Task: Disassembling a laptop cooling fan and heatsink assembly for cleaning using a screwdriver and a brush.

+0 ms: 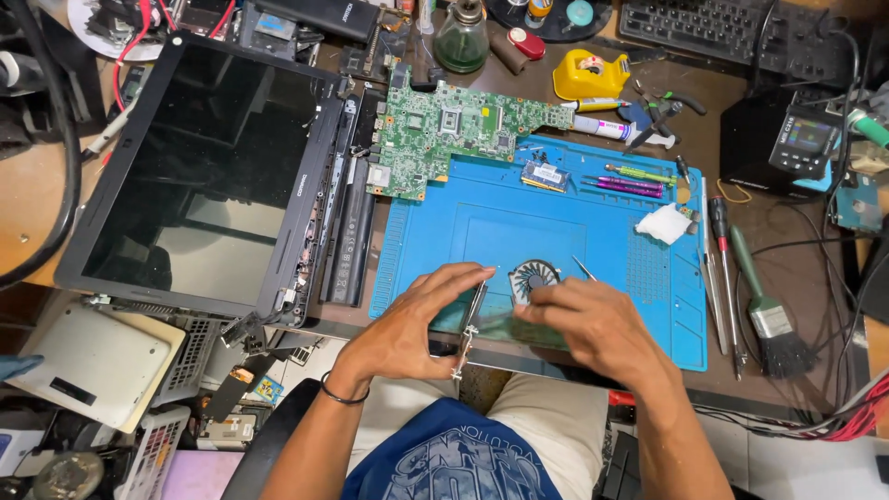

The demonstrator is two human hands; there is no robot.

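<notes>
Both of my hands work over the near edge of a blue repair mat [519,231]. My left hand [417,319] pinches a thin metal heat pipe assembly [470,324] that runs down past the mat's front edge. My right hand [593,324] grips the other side of the same part, next to its round cooling fan [532,275], with a thin pointed tool [583,268] sticking up from the fingers. A green laptop motherboard [444,130] lies at the mat's far left corner.
An opened black laptop screen [204,167] and battery [352,222] lie to the left. Screwdrivers [720,250], a brush [769,306], tweezers, a white wipe [664,223], a yellow tape dispenser [590,76], a glass bottle [461,39] and a meter [804,139] crowd the right and back.
</notes>
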